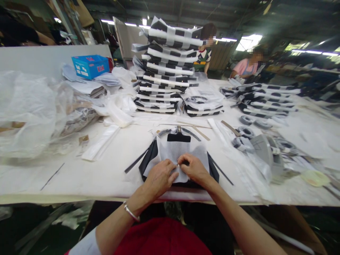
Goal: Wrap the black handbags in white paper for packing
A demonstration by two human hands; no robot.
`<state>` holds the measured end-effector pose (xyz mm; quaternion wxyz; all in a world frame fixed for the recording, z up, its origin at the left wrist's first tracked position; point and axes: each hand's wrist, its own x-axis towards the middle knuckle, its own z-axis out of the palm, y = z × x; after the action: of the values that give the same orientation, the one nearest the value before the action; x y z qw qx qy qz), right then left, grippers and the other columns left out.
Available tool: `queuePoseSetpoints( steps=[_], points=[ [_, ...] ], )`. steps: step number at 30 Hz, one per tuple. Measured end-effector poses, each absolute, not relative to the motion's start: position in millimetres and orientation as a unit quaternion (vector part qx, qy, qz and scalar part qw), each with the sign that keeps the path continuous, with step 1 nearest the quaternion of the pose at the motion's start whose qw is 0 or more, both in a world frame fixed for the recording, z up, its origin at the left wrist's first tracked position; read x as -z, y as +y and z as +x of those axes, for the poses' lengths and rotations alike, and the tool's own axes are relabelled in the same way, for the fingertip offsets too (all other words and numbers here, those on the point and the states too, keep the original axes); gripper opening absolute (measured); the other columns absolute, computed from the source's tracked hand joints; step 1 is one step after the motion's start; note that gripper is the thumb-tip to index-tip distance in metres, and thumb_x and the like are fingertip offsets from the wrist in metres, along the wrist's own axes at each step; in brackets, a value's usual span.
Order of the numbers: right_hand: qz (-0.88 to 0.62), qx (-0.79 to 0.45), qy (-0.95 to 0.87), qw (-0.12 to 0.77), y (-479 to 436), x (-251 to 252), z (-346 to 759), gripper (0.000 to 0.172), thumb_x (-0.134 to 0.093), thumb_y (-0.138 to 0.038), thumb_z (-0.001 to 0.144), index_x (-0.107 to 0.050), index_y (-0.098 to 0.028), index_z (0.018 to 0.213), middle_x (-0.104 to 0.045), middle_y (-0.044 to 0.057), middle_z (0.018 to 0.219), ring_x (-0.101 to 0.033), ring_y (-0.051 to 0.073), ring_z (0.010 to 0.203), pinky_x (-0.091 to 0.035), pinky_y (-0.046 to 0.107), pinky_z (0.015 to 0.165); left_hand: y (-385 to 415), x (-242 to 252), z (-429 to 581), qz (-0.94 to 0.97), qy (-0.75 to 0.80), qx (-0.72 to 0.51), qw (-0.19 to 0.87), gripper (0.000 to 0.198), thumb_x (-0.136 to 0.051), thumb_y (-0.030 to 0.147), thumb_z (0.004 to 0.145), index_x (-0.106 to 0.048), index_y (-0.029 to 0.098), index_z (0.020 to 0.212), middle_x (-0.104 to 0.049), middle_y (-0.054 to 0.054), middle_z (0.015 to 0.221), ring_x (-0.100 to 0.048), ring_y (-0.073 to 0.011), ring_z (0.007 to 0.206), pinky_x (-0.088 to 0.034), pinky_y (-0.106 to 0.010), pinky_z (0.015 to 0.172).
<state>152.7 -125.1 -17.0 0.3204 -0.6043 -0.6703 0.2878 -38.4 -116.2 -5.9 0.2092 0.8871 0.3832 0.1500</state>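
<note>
A black handbag [149, 156] lies on the table in front of me, with a thin white protective sheet [172, 148] spread over its front. Its black flap tab with a metal clasp [179, 130] rests on the sheet's upper part, and a wrapped handle [195, 134] arches behind. Over the lower middle of the sheet, my left hand [161, 176] has curled fingers close to a tiny spot. From the other side, my right hand [194, 170] pinches thumb and forefinger together at that same spot. What lies between the fingertips is too small to name.
A tall stack of wrapped black bags [164, 85] stands behind; another stack [268, 101] is at right. Tape rolls [245, 131] and a grey dispenser [262, 150] lie right. Plastic bags [29, 113] and a blue box [91, 66] are left. Two people are across the table.
</note>
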Motion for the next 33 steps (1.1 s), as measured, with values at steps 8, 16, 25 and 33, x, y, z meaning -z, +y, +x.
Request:
queuePoseSetpoints(
  steps=[8,16,25,33],
  points=[
    [-0.633,-0.187,-0.719,0.220,-129,8,147,0.014,-0.061,-0.012,0.079,-0.072,-0.020,0.081,-0.069,0.005,0.088,-0.059,0.021,0.090,-0.044,0.034,0.087,-120,15,-43,0.909,0.334,-0.176,0.175,0.036,-0.052,0.024,0.096,-0.052,0.026,0.132,-0.063,-0.003,0.130,-0.061,-0.0216,0.108,-0.048,-0.038,0.098],
    [-0.570,-0.248,-0.760,0.190,-135,-1,160,0.021,-0.059,-0.014,0.083,-0.077,-0.023,0.089,-0.070,0.006,0.094,-0.061,0.021,0.094,-0.046,0.034,0.089,-102,-15,-37,0.943,0.292,-0.047,0.153,0.023,-0.048,0.025,0.095,-0.063,0.025,0.113,-0.074,-0.005,0.099,-0.069,-0.0252,0.083,-0.052,-0.033,0.070],
    [-0.551,-0.232,-0.744,0.299,-145,20,167,0.015,-0.060,-0.020,0.087,-0.075,-0.023,0.089,-0.069,0.006,0.105,-0.061,0.021,0.100,-0.046,0.038,0.096,-95,-2,-29,0.917,0.348,-0.076,0.179,0.022,-0.053,0.024,0.094,-0.054,0.021,0.116,-0.071,-0.004,0.097,-0.069,-0.0222,0.087,-0.051,-0.031,0.073],
    [-0.571,-0.171,-0.767,0.239,-147,15,163,0.019,-0.059,-0.023,0.091,-0.077,-0.023,0.096,-0.070,0.008,0.109,-0.060,0.023,0.101,-0.046,0.041,0.096,-107,17,-35,0.933,0.300,-0.162,0.115,0.020,-0.050,0.022,0.097,-0.061,0.023,0.112,-0.069,-0.008,0.113,-0.059,-0.0249,0.117,-0.045,-0.043,0.098]
  ],
)
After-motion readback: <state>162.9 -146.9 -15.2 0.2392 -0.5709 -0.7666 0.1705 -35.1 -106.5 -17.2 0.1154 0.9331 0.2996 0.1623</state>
